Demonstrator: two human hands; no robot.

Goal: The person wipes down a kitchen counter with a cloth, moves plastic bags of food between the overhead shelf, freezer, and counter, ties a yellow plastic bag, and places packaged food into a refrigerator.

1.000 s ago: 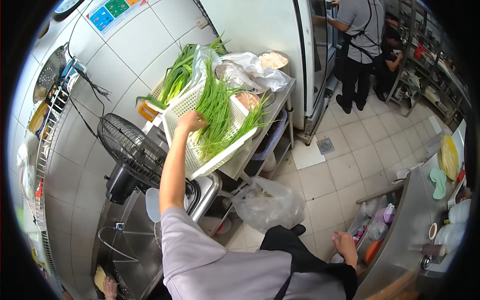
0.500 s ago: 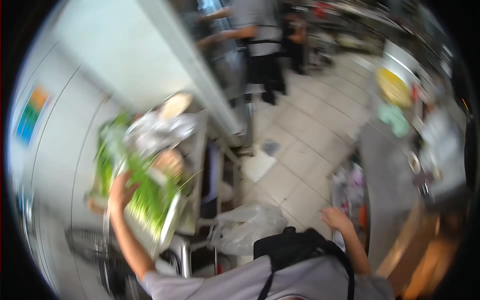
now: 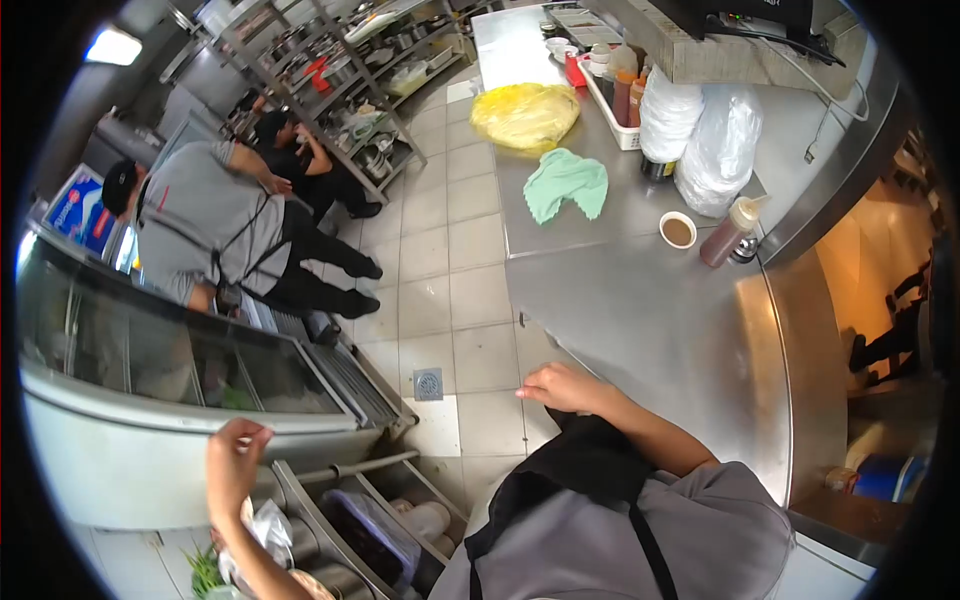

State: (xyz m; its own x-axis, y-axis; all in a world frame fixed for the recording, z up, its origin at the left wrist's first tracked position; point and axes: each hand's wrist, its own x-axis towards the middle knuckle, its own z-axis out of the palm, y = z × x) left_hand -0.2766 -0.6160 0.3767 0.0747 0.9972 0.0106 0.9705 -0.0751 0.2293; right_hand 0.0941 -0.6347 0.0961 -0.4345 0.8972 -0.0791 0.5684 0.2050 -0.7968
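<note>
Greens point(image 3: 206, 574) lie unheld near the left hand point(image 3: 234, 458); it and the right hand point(image 3: 572, 388) seem empty, fingers point(image 3: 541, 380) loosely curled.

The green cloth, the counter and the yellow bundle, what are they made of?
Green cloth: fabric, fibre unclear; matte, with soft folds and a zigzag edge.
Counter: probably stainless steel; smooth, grey, with blurry reflections.
Yellow bundle: probably wrapped in thin plastic; glossy, with crinkles.

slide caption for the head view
Left hand in front of a white fridge, right hand near a steel counter bearing a green cloth.
</note>
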